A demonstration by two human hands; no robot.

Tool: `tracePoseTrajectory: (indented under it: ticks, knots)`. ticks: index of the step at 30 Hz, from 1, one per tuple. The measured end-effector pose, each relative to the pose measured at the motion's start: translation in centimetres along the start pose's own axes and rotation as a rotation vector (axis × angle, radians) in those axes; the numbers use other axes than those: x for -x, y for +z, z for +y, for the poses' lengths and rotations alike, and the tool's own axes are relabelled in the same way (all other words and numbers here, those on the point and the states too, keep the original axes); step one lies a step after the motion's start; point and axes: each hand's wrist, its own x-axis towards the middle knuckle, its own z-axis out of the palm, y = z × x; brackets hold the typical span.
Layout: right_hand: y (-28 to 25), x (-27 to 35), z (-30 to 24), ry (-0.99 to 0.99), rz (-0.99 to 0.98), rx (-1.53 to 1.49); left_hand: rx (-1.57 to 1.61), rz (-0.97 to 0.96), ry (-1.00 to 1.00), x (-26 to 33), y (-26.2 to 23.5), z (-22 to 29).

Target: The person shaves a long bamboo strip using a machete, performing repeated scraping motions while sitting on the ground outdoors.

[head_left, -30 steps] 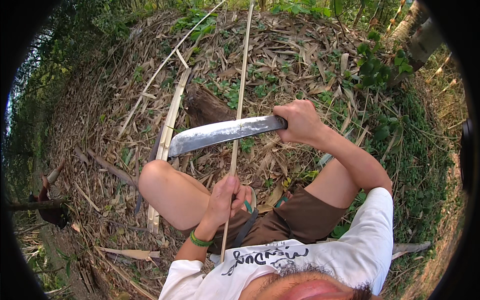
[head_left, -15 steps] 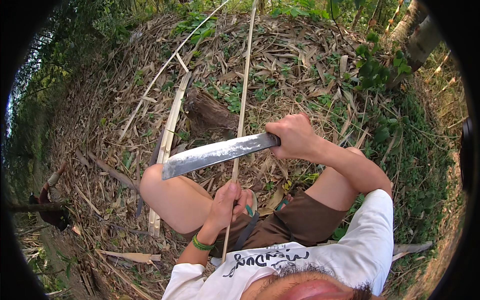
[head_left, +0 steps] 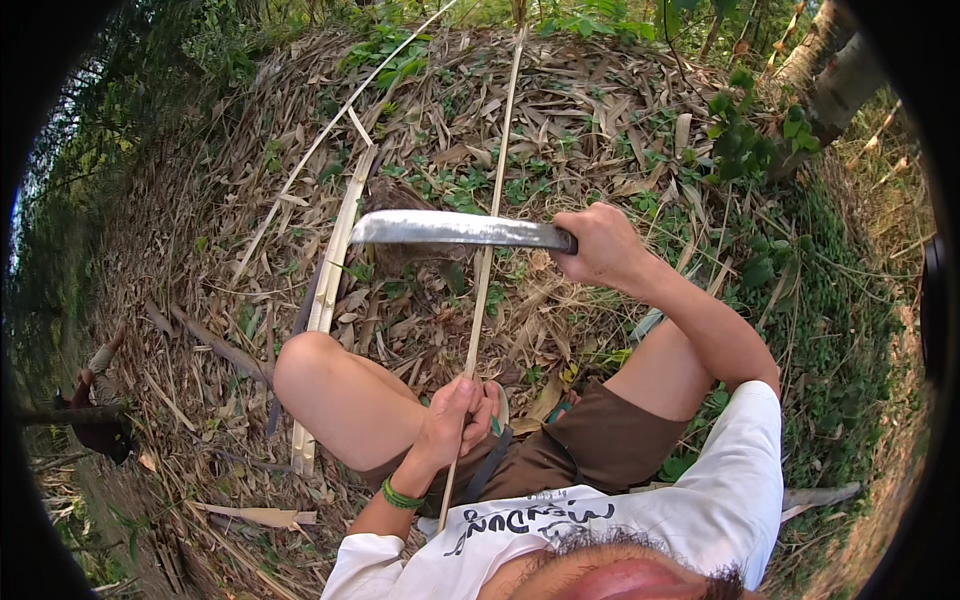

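No pkgs, labels, signs or screens in view. Only lettering-type mark is dark print across the chest of the white cotton T-shirt (head_left: pixel 690 500), bottom centre, curved w/ the fabric.

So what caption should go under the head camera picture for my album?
Seated person's left hand grips a thin bamboo strip while the right hand holds a machete across it.
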Motion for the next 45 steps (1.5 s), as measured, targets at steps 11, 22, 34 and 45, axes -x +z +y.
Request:
tracePoseTrajectory:
  ticks: [11, 22, 34, 45]
  knots:
    - [-0.4, 0.3, -2.4, -0.158, -0.035, 0.064, 0.064, 0.002, -0.025, -0.1, 0.0, 0.7]
    - [-2.5, -3.4, 6.7, 0.232, 0.115, 0.045, 0.044, -0.047, -0.148, 4.4, -0.4, -0.9]
    - [-4.1, -4.1, 13.8, 0.495, 0.014, -0.015, 0.024, -0.072, -0.179, 5.8, -0.5, -1.2]
    - [1.0, -3.1, 6.4, 0.136, -0.162, 0.156, 0.185, -0.039, -0.245, 3.4, -1.8, -2.9]
